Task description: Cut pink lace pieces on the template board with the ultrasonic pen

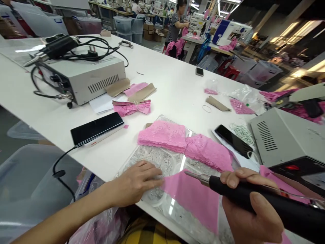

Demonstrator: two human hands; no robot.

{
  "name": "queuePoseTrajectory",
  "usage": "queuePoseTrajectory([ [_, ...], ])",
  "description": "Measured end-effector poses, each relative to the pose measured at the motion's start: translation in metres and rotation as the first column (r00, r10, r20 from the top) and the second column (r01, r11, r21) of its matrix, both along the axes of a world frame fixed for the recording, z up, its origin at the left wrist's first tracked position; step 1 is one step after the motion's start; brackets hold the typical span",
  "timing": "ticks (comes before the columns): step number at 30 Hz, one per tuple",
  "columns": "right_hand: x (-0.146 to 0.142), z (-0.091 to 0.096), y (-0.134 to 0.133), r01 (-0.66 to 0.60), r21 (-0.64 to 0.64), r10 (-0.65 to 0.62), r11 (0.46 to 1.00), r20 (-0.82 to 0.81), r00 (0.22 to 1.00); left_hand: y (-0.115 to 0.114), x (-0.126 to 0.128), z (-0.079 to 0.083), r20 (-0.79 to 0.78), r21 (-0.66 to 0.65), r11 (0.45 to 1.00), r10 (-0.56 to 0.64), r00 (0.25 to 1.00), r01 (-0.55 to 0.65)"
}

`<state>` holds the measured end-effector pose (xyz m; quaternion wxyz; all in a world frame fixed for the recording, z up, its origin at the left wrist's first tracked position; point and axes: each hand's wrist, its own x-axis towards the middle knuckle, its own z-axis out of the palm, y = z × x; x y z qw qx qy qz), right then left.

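Note:
My right hand (251,210) grips a thick black-handled tool (236,191) with a narrow metal tip. That tip points left, over the upper edge of a flat pink fabric piece (195,200). My left hand (138,183) lies palm down with its fingers stretched out, the fingertips at the fabric's left corner; its thumb is mostly hidden. Under the fabric is a clear plastic-covered board (154,159) with a grey speckled surface. Two stacks of pink lace pieces, a left stack (164,135) and a right stack (209,150), rest along the board's far side.
Grey vented control boxes stand at left (98,79) and right (286,135) on the white table (167,88). A black-topped device (98,128) with a cable lies left, a phone (233,140) right. Beyond, a person (176,27) works near a sewing machine (231,32).

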<state>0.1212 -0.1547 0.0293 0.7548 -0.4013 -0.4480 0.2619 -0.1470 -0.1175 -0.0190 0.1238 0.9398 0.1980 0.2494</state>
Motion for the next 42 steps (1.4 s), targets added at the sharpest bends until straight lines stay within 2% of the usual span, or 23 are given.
queuePoseTrajectory([
  [5, 0.015, -0.007, 0.003, 0.063, 0.013, -0.063, 0.998, -0.021, 0.998, -0.001, 0.01, 0.001, 0.027, -0.036, 0.997, -0.071, 0.997, 0.072],
  [14, 0.01, -0.012, 0.005, 0.013, 0.011, -0.013, 1.0, -0.016, 1.0, -0.001, 0.012, 0.012, 0.01, -0.052, 0.993, -0.101, 0.995, 0.102],
  [23, 0.007, -0.01, 0.005, 0.048, 0.011, -0.048, 0.999, 0.026, 0.999, 0.0, 0.013, 0.011, 0.009, -0.039, 0.995, -0.095, 0.995, 0.095],
  [42, 0.008, -0.012, 0.007, 0.004, 0.029, -0.005, 1.0, 0.047, 0.999, -0.001, 0.011, 0.008, -0.005, -0.052, 0.994, -0.094, 0.996, 0.094],
])
